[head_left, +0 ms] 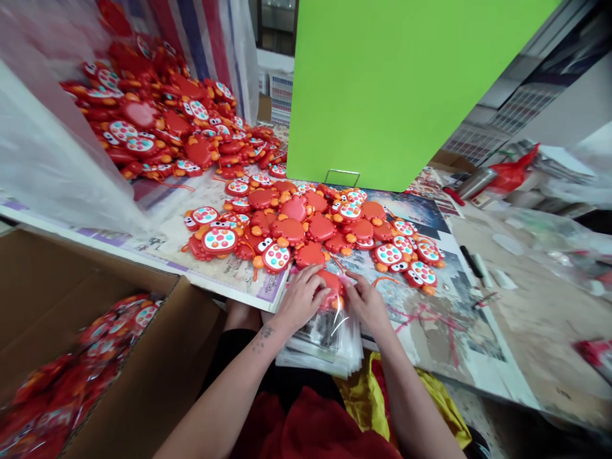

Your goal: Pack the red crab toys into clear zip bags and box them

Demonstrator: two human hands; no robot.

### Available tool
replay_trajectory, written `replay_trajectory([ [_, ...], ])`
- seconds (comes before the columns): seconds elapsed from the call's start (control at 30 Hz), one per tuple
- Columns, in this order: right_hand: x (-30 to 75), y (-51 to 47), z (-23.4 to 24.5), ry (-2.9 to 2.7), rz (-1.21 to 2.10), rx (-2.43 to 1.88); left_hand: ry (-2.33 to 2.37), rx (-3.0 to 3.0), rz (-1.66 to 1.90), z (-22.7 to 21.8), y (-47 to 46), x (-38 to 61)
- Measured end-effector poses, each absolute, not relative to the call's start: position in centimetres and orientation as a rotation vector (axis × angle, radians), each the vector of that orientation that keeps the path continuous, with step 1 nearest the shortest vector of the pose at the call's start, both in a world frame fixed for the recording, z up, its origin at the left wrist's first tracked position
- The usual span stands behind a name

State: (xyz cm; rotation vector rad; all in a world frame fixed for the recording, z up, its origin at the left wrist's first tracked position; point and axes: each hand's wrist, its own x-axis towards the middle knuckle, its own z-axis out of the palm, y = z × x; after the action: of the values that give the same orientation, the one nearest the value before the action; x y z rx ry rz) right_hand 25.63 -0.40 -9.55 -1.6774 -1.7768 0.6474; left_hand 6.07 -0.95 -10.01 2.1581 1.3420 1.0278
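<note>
A red crab-shaped toy (331,290) lies back up between my two hands, at the upper end of a stack of clear plastic bags (318,350). My left hand (302,298) has its fingers bent over the toy's left side. At the right edge, the fingers of my right hand (367,305) are closed on the clear film beside the toy. Glossy film shows around the toy's lower part; how far the bag covers it I cannot make out. Just beyond my hands, similar toys (289,229) lie heaped, some showing white panels with coloured buttons.
A large pile of toys (143,115) spills from a plastic sack at the back left. A cardboard box (157,344) with bagged toys stands at the lower left. A green panel (382,89) rises behind the heap. Dark-handled tools (471,261) lie on the table's right side.
</note>
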Motion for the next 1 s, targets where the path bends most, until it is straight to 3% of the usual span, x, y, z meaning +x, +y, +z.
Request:
replay_trajectory([
  [0.27, 23.8, -0.8, -9.9, -1.654, 0.544, -1.574, 1.25, 2.157, 0.74, -7.0, -0.5, 5.7],
  [0.4, 23.2, -1.0, -9.6, -1.572, 0.544, -1.47, 1.235, 2.007, 0.807, -6.3, -1.2, 6.0],
  [0.57, 22.8, -1.4, -9.1, -1.431, 0.62, -1.404, 1.481, 1.621, 1.259, -8.4, -1.5, 5.1],
  [0.77, 23.4, -1.0, -9.3, -1.634, 0.326, -1.365, 1.185, 1.269, 1.046, -11.8, -0.7, 4.8],
  [1.0, 21.6, 0.1, -8.0, -2.044, 0.083, -1.195, 0.955, 1.234, 1.103, -12.2, -0.4, 5.0],
])
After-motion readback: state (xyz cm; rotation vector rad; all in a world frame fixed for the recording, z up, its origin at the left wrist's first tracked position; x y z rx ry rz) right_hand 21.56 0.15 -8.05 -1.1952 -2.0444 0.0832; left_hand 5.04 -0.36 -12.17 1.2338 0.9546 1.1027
